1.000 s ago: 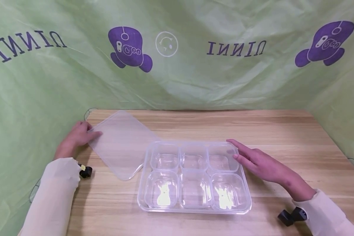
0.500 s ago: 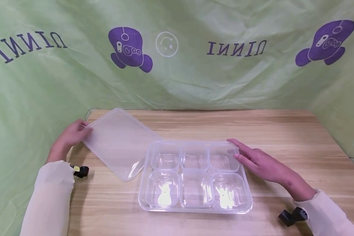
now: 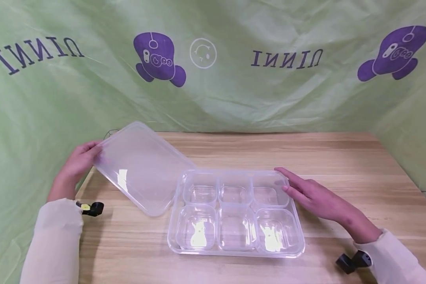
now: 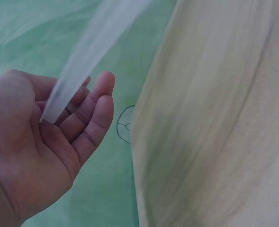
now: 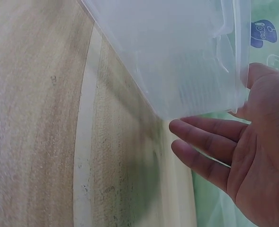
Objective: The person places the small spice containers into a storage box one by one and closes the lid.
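My left hand (image 3: 76, 163) grips one corner of a translucent rectangular lid (image 3: 145, 169). The left wrist view shows the lid (image 4: 77, 71) edge-on, between the thumb and the fingers. Tilted, with its left side raised, the lid has its near right corner beside a clear plastic storage box (image 3: 234, 253). Inside that box sit several small clear containers (image 3: 234, 228) in two rows. My right hand (image 3: 316, 197) rests at the box's far right corner, thumb and fingers extended. Seen from the right wrist, the fingers (image 5: 210, 146) touch the box's corner.
A wooden table (image 3: 323, 154) carries everything, with its far edge against a green printed curtain (image 3: 227, 102). The curtain also hangs along the left and right sides. Black wrist devices stick out beside both sleeves.
The left hand has drawn back to the left and raised its side of the lid off the table. The right hand and the box have hardly moved.
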`<state>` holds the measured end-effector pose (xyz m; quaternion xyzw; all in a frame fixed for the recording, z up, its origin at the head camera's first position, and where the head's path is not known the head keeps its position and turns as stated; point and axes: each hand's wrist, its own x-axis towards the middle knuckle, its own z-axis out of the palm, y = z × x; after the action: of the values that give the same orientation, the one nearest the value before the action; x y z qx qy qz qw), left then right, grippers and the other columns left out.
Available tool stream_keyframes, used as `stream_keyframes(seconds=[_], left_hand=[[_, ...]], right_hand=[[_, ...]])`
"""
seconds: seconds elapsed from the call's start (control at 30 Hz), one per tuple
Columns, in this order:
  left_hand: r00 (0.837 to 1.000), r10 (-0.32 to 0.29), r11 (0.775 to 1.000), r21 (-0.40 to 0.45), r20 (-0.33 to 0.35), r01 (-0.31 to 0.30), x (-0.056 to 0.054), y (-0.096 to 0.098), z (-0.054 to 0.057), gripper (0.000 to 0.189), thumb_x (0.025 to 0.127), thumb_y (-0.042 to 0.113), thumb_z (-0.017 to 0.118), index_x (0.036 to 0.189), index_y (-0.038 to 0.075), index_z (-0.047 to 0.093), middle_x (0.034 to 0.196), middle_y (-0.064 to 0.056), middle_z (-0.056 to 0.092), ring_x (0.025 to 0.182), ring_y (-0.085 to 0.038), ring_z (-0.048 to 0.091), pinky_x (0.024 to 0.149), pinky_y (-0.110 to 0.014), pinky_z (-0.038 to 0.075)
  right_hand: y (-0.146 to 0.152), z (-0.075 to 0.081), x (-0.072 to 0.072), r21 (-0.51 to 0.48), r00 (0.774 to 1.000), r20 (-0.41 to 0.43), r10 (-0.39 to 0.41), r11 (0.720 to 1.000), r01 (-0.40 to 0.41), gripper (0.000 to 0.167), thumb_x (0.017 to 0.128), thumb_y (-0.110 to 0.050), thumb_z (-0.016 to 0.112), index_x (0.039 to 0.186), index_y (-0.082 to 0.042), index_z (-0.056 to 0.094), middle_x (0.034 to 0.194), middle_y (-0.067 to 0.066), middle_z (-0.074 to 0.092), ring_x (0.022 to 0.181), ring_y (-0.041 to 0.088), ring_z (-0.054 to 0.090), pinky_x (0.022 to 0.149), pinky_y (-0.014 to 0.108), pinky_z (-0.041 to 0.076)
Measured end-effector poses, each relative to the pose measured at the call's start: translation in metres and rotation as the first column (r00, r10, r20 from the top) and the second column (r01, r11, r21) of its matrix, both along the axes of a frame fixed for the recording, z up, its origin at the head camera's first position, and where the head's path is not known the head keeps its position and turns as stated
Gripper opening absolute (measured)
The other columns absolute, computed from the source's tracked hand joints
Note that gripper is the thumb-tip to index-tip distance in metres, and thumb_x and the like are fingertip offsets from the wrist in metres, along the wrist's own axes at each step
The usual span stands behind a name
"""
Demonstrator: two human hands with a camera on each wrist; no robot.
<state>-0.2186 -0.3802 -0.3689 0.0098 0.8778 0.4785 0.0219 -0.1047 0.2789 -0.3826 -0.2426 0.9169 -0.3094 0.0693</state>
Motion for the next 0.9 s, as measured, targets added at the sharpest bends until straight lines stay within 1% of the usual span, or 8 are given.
stream_keyframes(seconds=[0.07, 0.17, 0.27, 0.4, 0.53, 0.7, 0.8, 0.9], left_hand=[[1.000, -0.002, 1.000, -0.003, 0.024, 0.002, 0.002, 0.000, 0.004, 0.047, 0.113, 0.030, 0.038, 0.134, -0.011, 0.049, 0.097, 0.009, 0.060, 0.089, -0.008, 0.056, 0.082, -0.020, 0.044], [0.999, -0.011, 1.000, 0.005, 0.040, 0.010, 0.004, -0.002, 0.010, 0.044, 0.113, 0.033, 0.038, 0.127, -0.005, 0.054, 0.096, 0.008, 0.061, 0.089, -0.010, 0.056, 0.082, -0.024, 0.046], [0.999, -0.023, 1.000, 0.020, 0.047, 0.022, 0.006, -0.004, 0.016, 0.037, 0.113, 0.032, 0.037, 0.119, 0.002, 0.058, 0.092, 0.008, 0.062, 0.085, -0.010, 0.058, 0.078, -0.025, 0.049], [0.998, -0.025, 0.999, 0.049, 0.056, 0.022, 0.009, -0.008, 0.018, 0.033, 0.113, 0.029, 0.034, 0.111, 0.007, 0.059, 0.086, 0.006, 0.061, 0.075, -0.011, 0.058, 0.067, -0.028, 0.052], [0.998, -0.032, 0.996, 0.086, 0.058, 0.027, 0.012, -0.009, 0.020, 0.034, 0.113, 0.027, 0.033, 0.107, 0.009, 0.061, 0.081, 0.002, 0.061, 0.065, -0.013, 0.055, 0.057, -0.030, 0.050], [0.997, -0.043, 0.986, 0.164, 0.061, 0.033, 0.011, -0.008, 0.022, 0.031, 0.113, 0.026, 0.037, 0.105, 0.011, 0.064, 0.078, 0.000, 0.062, 0.061, -0.015, 0.056, 0.053, -0.030, 0.050], [0.997, -0.045, 0.980, 0.196, 0.057, 0.033, 0.011, -0.008, 0.023, 0.030, 0.113, 0.026, 0.039, 0.105, 0.011, 0.064, 0.078, -0.001, 0.062, 0.060, -0.015, 0.056, 0.052, -0.029, 0.050], [0.998, -0.043, 0.974, 0.223, 0.047, 0.031, 0.013, -0.010, 0.024, 0.030, 0.113, 0.026, 0.039, 0.105, 0.010, 0.064, 0.078, -0.001, 0.061, 0.059, -0.015, 0.055, 0.051, -0.029, 0.050]], right_hand=[[0.000, 0.000, 0.000, -0.009, 1.000, -0.003, 0.000, 1.000, 0.000, 0.057, 0.112, -0.030, 0.047, 0.165, -0.028, 0.026, 0.140, 0.010, 0.060, 0.123, 0.021, 0.058, 0.108, 0.055, 0.042], [0.001, -0.001, 0.000, -0.010, 1.000, -0.011, -0.001, 1.000, 0.001, 0.057, 0.112, -0.029, 0.048, 0.164, -0.028, 0.027, 0.142, 0.010, 0.058, 0.123, 0.021, 0.058, 0.107, 0.054, 0.043], [0.000, -0.001, 0.000, -0.006, 1.000, -0.006, -0.001, 1.000, 0.001, 0.056, 0.112, -0.030, 0.048, 0.164, -0.026, 0.028, 0.109, 0.004, 0.067, 0.104, 0.014, 0.061, 0.099, 0.047, 0.049], [0.000, -0.002, -0.002, 0.004, 1.000, -0.015, 0.003, 1.000, -0.003, 0.056, 0.111, -0.029, 0.049, 0.164, -0.023, 0.029, 0.078, -0.006, 0.049, 0.086, 0.012, 0.055, 0.088, 0.037, 0.048], [0.000, -0.002, -0.003, 0.003, 1.000, -0.028, 0.005, 1.000, -0.005, 0.056, 0.111, -0.029, 0.049, 0.164, -0.025, 0.029, 0.078, -0.008, 0.048, 0.085, 0.010, 0.055, 0.087, 0.036, 0.048], [0.002, -0.002, -0.003, 0.003, 1.000, -0.027, 0.010, 1.000, -0.010, 0.056, 0.111, -0.028, 0.049, 0.164, -0.026, 0.028, 0.075, -0.008, 0.045, 0.084, 0.011, 0.055, 0.085, 0.036, 0.048], [0.002, -0.002, -0.003, 0.005, 1.000, -0.026, 0.009, 1.000, -0.009, 0.056, 0.112, -0.028, 0.048, 0.164, -0.025, 0.028, 0.081, -0.006, 0.054, 0.091, 0.012, 0.057, 0.090, 0.041, 0.050], [0.001, -0.002, -0.004, 0.001, 1.000, -0.026, 0.004, 1.000, -0.004, 0.056, 0.112, -0.028, 0.048, 0.164, -0.026, 0.027, 0.109, 0.004, 0.067, 0.103, 0.015, 0.060, 0.099, 0.052, 0.049]])
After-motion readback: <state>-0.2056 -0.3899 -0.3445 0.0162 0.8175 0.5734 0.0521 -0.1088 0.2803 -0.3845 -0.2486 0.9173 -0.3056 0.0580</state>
